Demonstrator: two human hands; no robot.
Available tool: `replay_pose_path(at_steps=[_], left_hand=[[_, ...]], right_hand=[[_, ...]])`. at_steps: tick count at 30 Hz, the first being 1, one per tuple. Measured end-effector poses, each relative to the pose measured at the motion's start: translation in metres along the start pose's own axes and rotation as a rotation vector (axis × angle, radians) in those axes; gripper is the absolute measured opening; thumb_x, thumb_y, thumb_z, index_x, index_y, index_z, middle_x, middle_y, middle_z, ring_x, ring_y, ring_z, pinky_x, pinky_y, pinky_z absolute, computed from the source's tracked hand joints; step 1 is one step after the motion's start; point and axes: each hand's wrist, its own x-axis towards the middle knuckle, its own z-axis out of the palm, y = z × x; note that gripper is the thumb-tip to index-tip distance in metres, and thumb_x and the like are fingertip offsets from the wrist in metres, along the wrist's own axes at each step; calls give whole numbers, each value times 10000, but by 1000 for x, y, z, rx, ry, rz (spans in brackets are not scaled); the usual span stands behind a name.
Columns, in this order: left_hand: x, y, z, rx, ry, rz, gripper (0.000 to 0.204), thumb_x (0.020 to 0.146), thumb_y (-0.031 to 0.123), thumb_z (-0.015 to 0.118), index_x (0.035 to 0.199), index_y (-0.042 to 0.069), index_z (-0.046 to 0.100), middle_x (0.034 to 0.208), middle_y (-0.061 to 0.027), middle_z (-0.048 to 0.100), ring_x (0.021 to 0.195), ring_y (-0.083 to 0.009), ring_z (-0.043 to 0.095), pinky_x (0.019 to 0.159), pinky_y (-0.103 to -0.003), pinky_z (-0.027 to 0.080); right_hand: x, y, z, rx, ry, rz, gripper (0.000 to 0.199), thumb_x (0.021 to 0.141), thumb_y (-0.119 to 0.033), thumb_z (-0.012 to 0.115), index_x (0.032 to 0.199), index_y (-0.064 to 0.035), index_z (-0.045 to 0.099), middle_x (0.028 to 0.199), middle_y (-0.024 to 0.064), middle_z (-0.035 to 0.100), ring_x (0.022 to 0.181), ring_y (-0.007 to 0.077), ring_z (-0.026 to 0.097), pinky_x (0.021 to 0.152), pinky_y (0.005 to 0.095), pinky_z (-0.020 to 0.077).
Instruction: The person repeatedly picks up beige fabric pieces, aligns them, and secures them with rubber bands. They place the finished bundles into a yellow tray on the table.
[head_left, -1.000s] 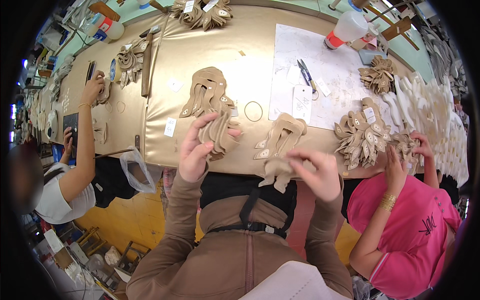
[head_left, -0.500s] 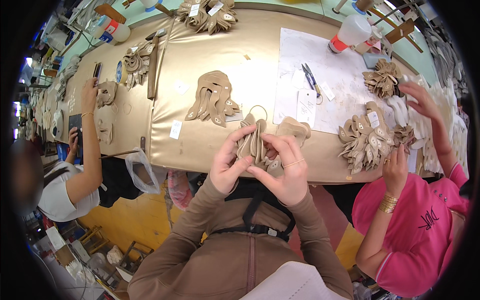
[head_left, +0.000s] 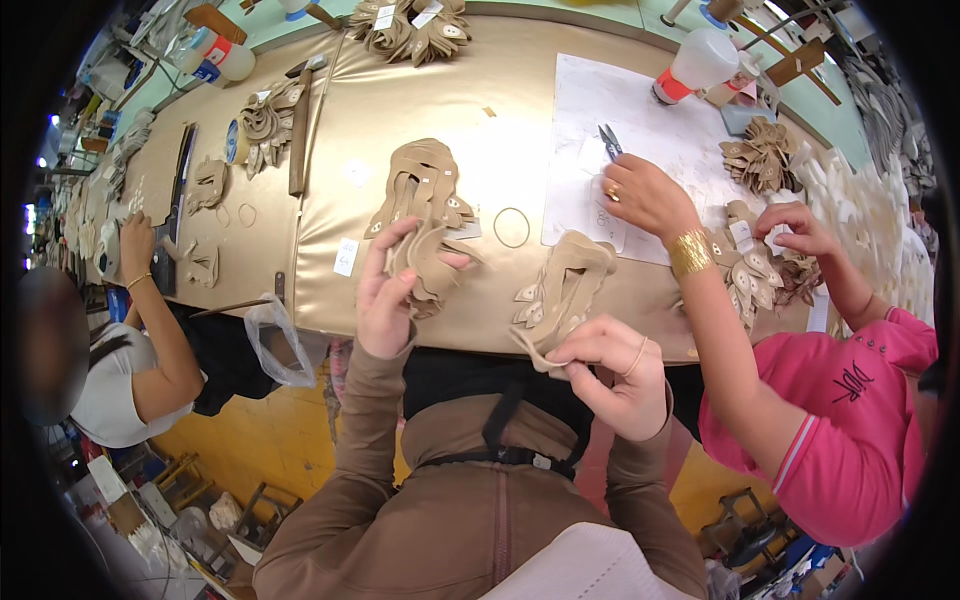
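Observation:
A bundle of tan, wavy-edged cut pieces (head_left: 437, 265) is held upright by my left hand (head_left: 385, 295), its fingers curled around one side. My right hand (head_left: 620, 372) pinches the near end of tan strip pieces (head_left: 575, 290), which lie in a loose stack on the table with small pale marked tips showing. Whether one layer or more sits in the pinch I cannot tell. A thin rubber band (head_left: 511, 227) lies between the two groups. Behind my left hand is a flat pile of similar tan pieces (head_left: 418, 170).
At right, a co-worker in pink reaches a hand (head_left: 645, 195) toward snips (head_left: 608, 138) on white paper (head_left: 590, 95). Tan bunches (head_left: 755, 265) lie before them. Another person's hand (head_left: 137, 240) works at left. A hammer (head_left: 300, 130) and white tag (head_left: 345, 257) rest on the gold table.
My hands have separated: the left moved left with its bundle, the right dropped onto the strip stack's near end. The rubber band is now fully visible. The pink-sleeved co-worker's hand reached in toward the snips.

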Motion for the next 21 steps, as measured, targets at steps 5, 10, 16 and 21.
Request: replay_pose_path(at_steps=[5,10,16,21], left_hand=[[-1,-1,-5,1,-36,5,571,911,86,424,1444,-21,249,1221,-310,585,1172,-388,591,995,-440,486],[-5,-7,15,-51,-110,-50,639,894,1,499,1473,-21,230,1363,-265,503,1223,-360,566,1029,-423,455],[-12,-13,39,48,-175,-83,660,900,-22,516,1500,-14,241,1451,-172,423,1278,-237,511,1104,-348,329],[-15,-14,46,228,-260,-31,659,893,-37,519,1500,-23,262,1522,-160,338,1323,-205,452,1075,-315,362]], right_hand=[[1,36,-14,-114,14,133,180,817,66,595,957,24,700,892,108,655,766,159,623,699,262,491],[33,83,-9,-327,390,287,197,842,22,628,1032,21,677,956,133,647,765,191,630,731,294,512],[25,41,23,-115,263,4,293,793,-28,741,1072,13,663,973,108,623,839,174,621,706,289,510],[32,16,43,-188,261,7,280,799,-38,755,1058,22,670,949,94,615,786,164,628,701,273,517]])
